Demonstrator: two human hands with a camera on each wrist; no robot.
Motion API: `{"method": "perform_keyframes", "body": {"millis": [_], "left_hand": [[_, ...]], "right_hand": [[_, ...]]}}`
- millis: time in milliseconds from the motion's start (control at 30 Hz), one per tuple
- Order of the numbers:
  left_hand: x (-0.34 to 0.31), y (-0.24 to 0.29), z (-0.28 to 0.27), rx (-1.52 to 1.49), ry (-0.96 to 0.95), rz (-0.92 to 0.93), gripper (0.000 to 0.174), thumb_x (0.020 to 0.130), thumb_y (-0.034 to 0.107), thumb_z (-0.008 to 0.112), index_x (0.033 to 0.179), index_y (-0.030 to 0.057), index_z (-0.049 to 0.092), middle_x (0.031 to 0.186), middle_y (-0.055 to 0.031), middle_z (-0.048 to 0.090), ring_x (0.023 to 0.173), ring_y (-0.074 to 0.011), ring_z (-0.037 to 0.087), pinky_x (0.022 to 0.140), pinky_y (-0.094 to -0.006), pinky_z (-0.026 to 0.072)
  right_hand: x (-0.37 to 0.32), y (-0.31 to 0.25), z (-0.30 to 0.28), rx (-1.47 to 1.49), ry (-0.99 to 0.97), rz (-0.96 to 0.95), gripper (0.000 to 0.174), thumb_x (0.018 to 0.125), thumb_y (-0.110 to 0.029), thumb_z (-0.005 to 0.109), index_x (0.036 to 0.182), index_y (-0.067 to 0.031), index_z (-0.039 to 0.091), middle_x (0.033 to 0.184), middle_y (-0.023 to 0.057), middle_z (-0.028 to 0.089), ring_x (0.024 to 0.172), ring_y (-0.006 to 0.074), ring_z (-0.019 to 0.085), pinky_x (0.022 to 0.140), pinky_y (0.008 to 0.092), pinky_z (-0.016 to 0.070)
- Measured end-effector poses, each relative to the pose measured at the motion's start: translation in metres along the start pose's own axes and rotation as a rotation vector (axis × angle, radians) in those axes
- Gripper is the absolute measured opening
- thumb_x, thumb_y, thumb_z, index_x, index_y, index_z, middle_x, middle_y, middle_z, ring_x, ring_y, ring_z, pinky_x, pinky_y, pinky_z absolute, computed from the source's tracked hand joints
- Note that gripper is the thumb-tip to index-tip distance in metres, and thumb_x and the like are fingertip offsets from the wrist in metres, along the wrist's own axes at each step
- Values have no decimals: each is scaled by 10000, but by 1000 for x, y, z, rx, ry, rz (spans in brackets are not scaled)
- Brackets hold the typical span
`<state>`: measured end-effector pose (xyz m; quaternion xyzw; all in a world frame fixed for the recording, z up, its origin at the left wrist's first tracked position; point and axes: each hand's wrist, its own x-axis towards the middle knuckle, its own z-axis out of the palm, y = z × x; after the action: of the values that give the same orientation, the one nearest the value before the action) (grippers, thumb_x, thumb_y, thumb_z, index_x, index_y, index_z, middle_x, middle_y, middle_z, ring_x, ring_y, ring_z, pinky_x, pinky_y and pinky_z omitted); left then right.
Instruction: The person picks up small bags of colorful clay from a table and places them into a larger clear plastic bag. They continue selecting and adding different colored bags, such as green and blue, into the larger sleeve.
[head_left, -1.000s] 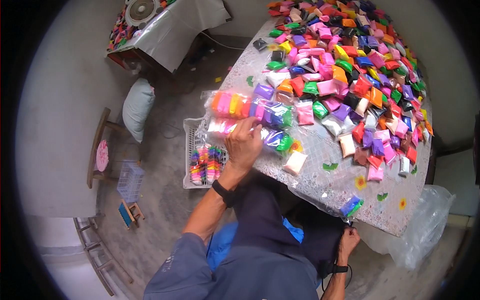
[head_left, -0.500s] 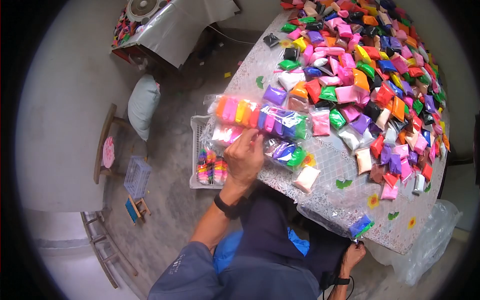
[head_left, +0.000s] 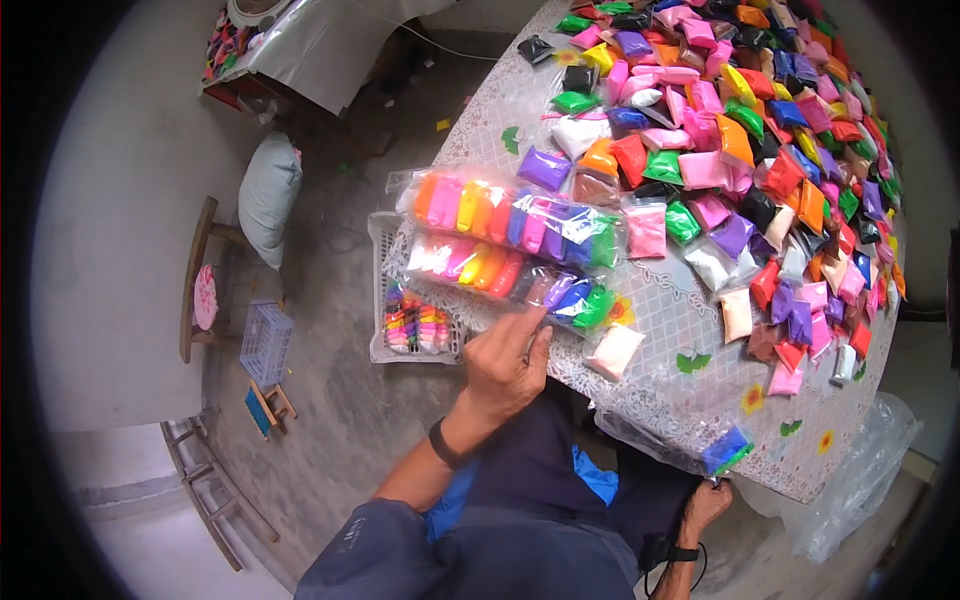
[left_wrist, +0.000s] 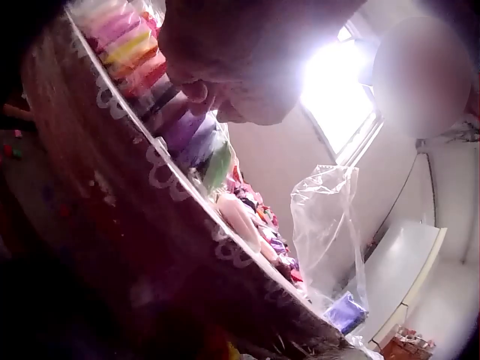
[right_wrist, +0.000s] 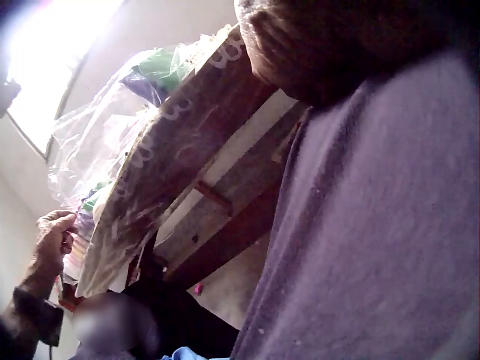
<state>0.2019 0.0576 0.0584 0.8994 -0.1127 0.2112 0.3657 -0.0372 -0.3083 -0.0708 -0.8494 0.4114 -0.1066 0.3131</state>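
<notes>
Two long clear bags, each packed with a row of coloured packets, lie side by side at the table's left edge: an upper bag (head_left: 515, 218) and a lower bag (head_left: 500, 275). My left hand (head_left: 505, 365) pinches the near edge of the lower bag, thumb and forefinger close together below its dark packets. In the left wrist view that hand (left_wrist: 232, 67) hangs over the row, partly in shadow. By the near table edge, my right hand (head_left: 708, 505) grips the end of another clear bag (head_left: 650, 435) with blue and green packets (head_left: 727, 452) at that end.
Loose coloured packets (head_left: 700, 130) heap over the table (head_left: 660, 330). A pale packet (head_left: 615, 352) lies beside the lower bag. On the floor at left stands a white basket (head_left: 385, 350) holding filled bags. Clear plastic sheeting (head_left: 860, 480) hangs off the right corner.
My left hand has moved from over the middle of the lower bag to its near edge, uncovering the row of packets. My right hand stays at the other bag's end.
</notes>
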Motion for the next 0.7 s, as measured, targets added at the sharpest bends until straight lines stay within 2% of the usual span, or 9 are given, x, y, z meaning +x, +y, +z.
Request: {"method": "perform_keyframes", "body": {"millis": [100,167,300,367,533,633,700], "left_hand": [[0,-5,3,51,70,85,253,860,36,727,1104,3,671,772,-94,636,510,-202,542,491,-332,425],[0,-11,5,76,82,163,255,857,26,721,1105,4,669,763,-88,634,506,-207,543,491,-330,420],[-5,-6,0,106,1,114,302,855,21,718,1150,-8,662,767,-90,647,509,-194,555,495,-326,420],[-6,-6,0,78,2,90,393,849,19,721,1232,-18,636,739,-79,650,491,-175,551,485,-320,417],[-7,-13,4,68,12,32,470,844,13,719,1297,-25,600,695,-63,647,464,-165,539,465,-312,413],[-7,-14,3,96,-10,31,482,840,11,718,1306,-18,595,691,-61,650,463,-170,544,466,-313,423],[-7,-15,3,99,-16,34,487,839,9,717,1309,-16,592,696,-63,654,466,-174,549,472,-316,431]], "right_hand": [[-1,-1,2,155,20,34,206,870,-89,622,786,99,628,676,93,628,631,164,501,610,355,408],[-1,-12,2,93,31,34,199,870,-84,624,786,96,629,684,81,627,638,157,499,611,349,406],[1,-1,1,-30,1,22,164,865,-61,636,795,87,636,724,46,629,664,139,499,617,328,404],[0,4,3,15,5,20,155,862,-56,640,799,86,639,732,39,628,667,138,499,618,325,404],[0,0,2,66,4,20,134,856,-41,650,806,84,646,741,32,628,674,132,499,621,316,403],[0,-5,1,65,6,42,153,858,-53,640,821,95,646,738,55,641,671,145,511,625,329,408],[-1,-13,-1,-37,21,35,179,858,-68,622,839,108,646,729,93,652,664,172,528,635,352,419]]}}
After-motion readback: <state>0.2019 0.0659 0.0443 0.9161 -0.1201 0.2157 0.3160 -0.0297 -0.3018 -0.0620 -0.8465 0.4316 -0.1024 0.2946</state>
